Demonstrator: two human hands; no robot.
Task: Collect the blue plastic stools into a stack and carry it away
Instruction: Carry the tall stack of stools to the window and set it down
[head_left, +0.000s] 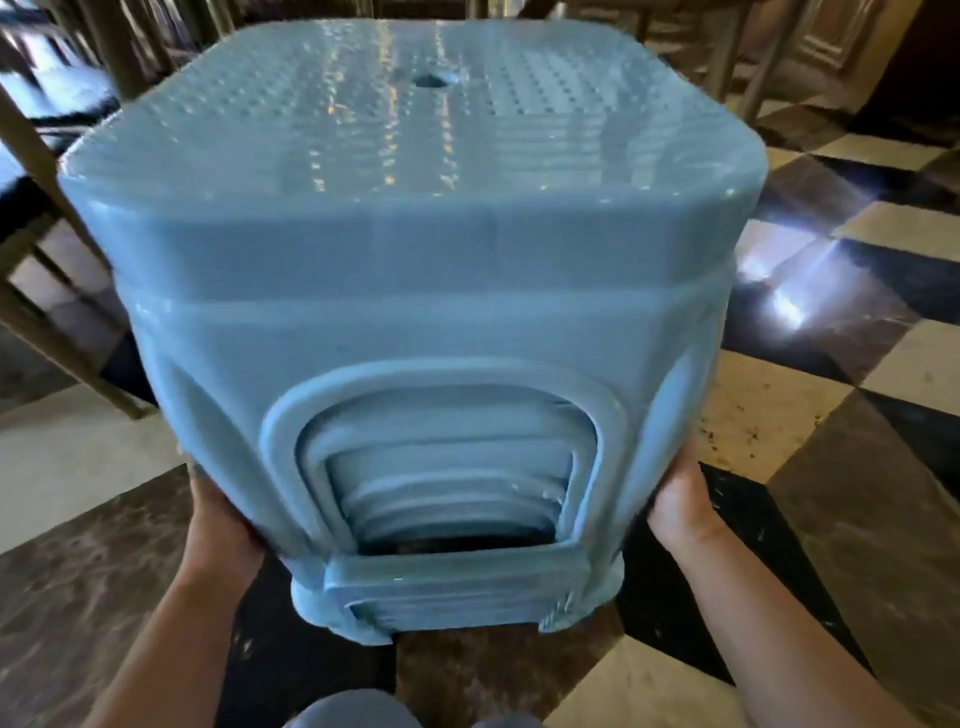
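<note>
Stools (415, 291), blue and nested into one stack, fill the middle of the view, held up above the checkered floor (857, 415). The left hand (218, 519) presses the stack's lower left side, the right hand (680, 499) its lower right side; both grip it, their fingers hidden behind the plastic. Wooden chair legs (31, 171) stand at left.
</note>
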